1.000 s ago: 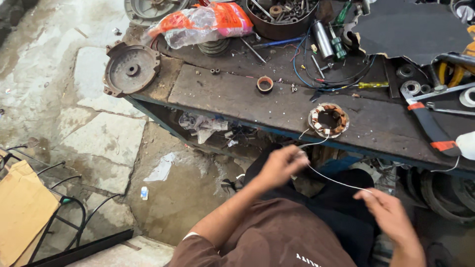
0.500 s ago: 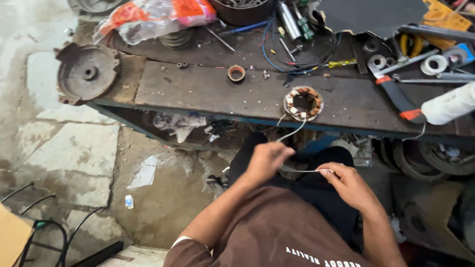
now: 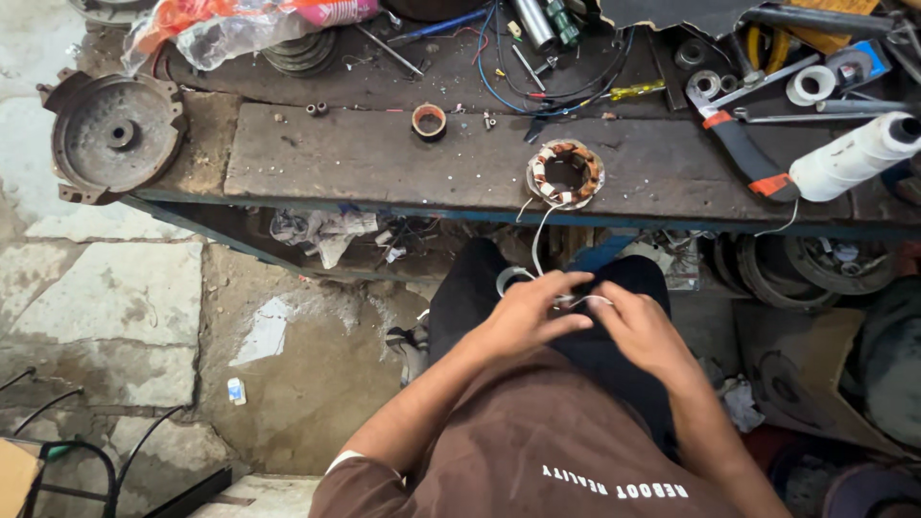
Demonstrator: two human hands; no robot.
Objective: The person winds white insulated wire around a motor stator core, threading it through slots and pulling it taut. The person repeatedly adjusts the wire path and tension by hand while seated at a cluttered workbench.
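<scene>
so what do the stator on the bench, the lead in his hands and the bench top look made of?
Stator: likely steel core, dull grey ring; coils look like copper wire, orange-brown sheen, with pale wrapping.
Lead: thin, white, limp; probably an insulated wire or sleeve, running from the stator down to the left hand and right hand.
Bench top: seemingly metal plate, dark, grimy, rust-stained, blue-painted front edge.
</scene>
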